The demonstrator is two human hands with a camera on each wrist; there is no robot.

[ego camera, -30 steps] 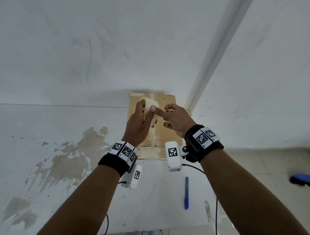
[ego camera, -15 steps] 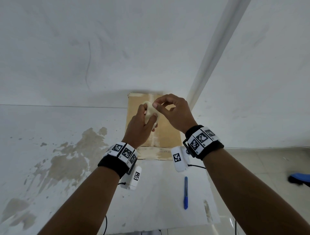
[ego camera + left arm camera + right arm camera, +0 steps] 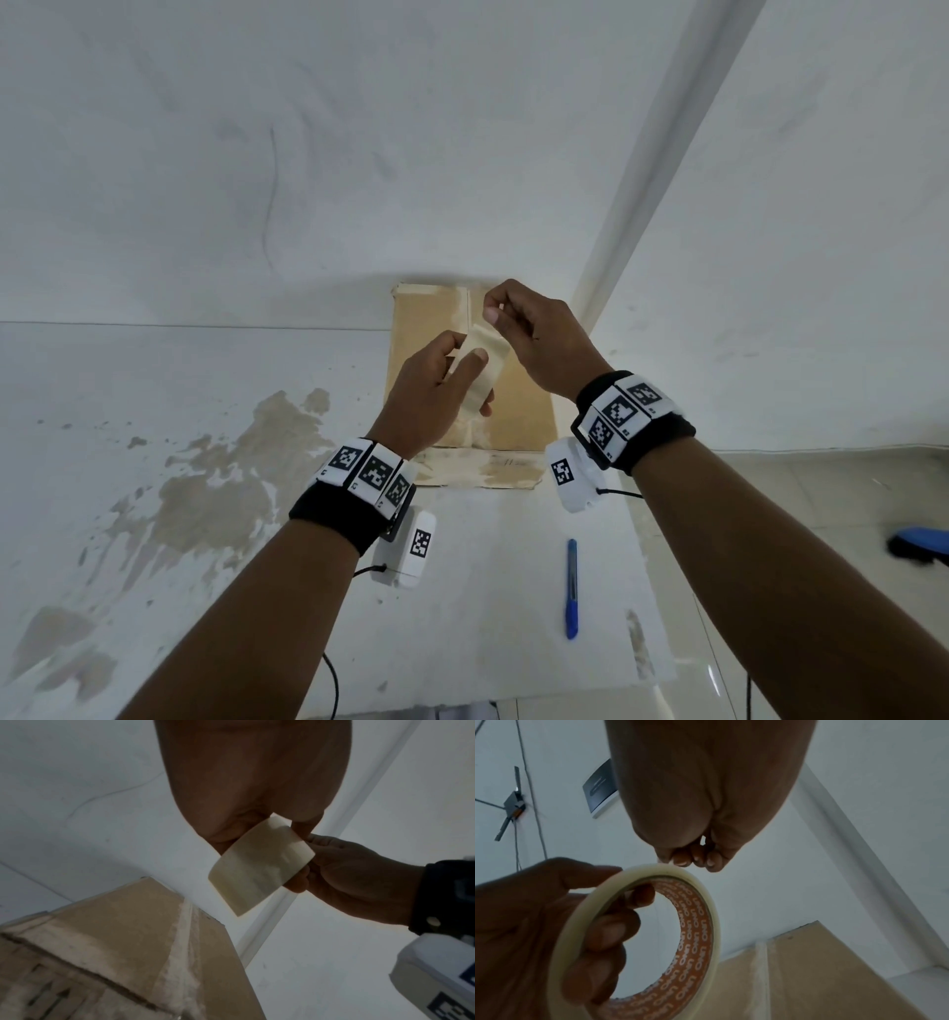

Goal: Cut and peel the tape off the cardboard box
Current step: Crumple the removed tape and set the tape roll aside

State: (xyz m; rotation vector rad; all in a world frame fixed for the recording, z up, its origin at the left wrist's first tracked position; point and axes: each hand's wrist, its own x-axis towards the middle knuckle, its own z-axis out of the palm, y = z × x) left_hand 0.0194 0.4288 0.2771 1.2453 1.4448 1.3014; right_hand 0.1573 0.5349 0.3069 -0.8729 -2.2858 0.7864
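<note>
The left hand (image 3: 436, 383) grips a roll of tape (image 3: 480, 372), thumb outside and fingers curled through the core, held in the air above the cardboard box (image 3: 518, 411). The right hand (image 3: 534, 334), which 1 second ago lay level with the roll and pointed a finger at it, has risen to the far side and now pinches at the top of the roll's rim with fingertips bunched; whether a free tape end sits between them cannot be told. This looks like hunting for the tape's start, so cutting and peeling on the box has not begun: its pale strip (image 3: 470, 308) along the middle seam is still stuck down. The box lies flat on the white surface (image 3: 488, 565), its far edge against the wall and a wall corner just right of it. A blue cutter (image 3: 571, 588) lies near, well apart from both hands, with open room around it.
</note>
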